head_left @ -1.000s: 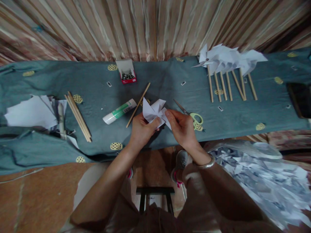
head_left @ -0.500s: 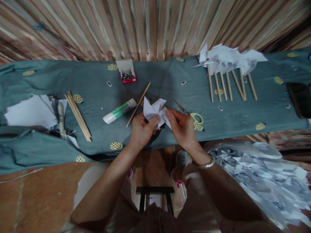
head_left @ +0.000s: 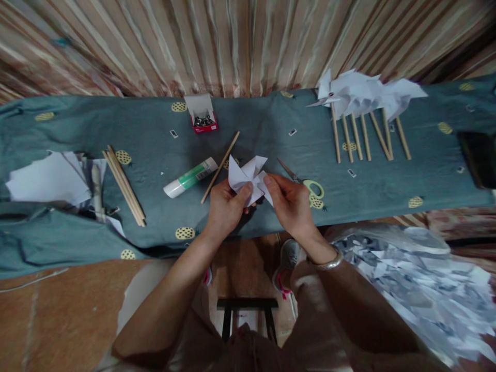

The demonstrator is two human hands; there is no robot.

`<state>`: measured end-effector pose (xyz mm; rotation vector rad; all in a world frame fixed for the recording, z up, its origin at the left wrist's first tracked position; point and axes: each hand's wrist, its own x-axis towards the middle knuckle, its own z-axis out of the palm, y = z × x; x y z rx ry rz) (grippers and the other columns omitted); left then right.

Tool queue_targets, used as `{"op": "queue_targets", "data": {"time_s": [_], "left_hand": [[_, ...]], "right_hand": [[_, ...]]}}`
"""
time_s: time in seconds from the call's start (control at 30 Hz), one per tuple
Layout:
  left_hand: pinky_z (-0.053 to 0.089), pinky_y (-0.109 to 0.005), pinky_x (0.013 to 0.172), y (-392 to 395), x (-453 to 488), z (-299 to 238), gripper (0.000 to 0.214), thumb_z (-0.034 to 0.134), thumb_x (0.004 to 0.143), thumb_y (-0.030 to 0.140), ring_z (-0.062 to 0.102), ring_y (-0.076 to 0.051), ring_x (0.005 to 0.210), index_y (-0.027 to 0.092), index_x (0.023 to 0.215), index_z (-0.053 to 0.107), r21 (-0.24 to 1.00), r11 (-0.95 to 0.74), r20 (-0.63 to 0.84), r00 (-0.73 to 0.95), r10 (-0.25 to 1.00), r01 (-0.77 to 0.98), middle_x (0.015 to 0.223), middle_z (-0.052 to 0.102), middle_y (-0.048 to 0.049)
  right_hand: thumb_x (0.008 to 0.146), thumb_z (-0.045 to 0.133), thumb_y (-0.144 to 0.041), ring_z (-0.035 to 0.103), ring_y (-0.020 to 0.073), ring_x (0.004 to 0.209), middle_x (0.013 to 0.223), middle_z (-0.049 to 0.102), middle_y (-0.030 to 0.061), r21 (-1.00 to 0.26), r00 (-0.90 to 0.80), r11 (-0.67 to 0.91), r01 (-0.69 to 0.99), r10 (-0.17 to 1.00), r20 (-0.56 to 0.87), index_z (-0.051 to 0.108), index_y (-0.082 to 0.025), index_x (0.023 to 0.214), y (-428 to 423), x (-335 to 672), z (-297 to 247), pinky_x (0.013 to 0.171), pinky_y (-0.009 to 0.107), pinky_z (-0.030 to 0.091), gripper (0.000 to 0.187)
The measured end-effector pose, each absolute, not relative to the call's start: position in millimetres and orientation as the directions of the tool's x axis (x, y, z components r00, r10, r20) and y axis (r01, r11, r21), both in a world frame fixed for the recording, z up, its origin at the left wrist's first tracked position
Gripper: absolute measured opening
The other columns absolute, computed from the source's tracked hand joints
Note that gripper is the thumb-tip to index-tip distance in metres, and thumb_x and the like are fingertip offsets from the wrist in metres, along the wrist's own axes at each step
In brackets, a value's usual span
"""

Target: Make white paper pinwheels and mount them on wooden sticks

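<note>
Fingers of our left hand (head_left: 226, 207): closed, thumb on top, pinching one white paper pinwheel (head_left: 254, 178) near its middle, above the tablecloth (head_left: 256, 121). Our right hand (head_left: 293, 202): thumb and finger pinched on the rightmost blade. Pinwheel facing up; two far blades point away-left and away-right; we can tell no long axis. Nearby: wooden stick (head_left: 220, 167), slanting away rightward; glue stick (head_left: 190, 177); scissors (head_left: 297, 179).

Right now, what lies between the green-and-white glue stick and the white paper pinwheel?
In the head view, one thin, slanting wooden stick lies on the cloth between glue stick and pinwheel.
</note>
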<state>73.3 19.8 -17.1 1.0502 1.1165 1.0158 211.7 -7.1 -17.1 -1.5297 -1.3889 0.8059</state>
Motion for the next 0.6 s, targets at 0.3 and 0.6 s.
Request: {"op": "queue_targets", "data": {"time_s": [0.3, 0.6], "left_hand": [[0.05, -0.025, 0.062, 23.1, 69.9, -19.8, 0.017, 0.076, 0.066, 0.031, 0.06, -0.014, 0.065, 0.016, 0.072, 0.071, 0.973, 0.188, -0.179, 0.076, 0.981, -0.135, 0.072, 0.071, -0.0011], [0.053, -0.028, 0.07, 21.2, 66.4, -18.9, 0.024, 0.084, 0.062, 0.033, 0.064, -0.015, 0.069, 0.016, 0.076, 0.075, 0.935, 0.281, -0.258, 0.127, 0.958, -0.216, 0.078, 0.074, -0.0021]], "right_hand": [[0.08, 0.07, -0.052, 0.053, 0.0122, 0.055, 0.059, 0.061, -0.0019, -0.933, 0.093, -0.206, -0.295, 0.966, -0.242, 0.066, -0.02, 0.061, 0.4, 213.2, -24.3, 0.052, 0.027, 0.044, 0.037], [0.065, 0.083, -0.051, 0.061, 0.0139, 0.061, 0.061, 0.068, -0.0015, -0.88, 0.068, -0.268, -0.393, 0.946, -0.318, 0.073, -0.02, 0.067, -0.1, 215.8, -19.2, 0.059, 0.028, 0.049, 0.032]]}}
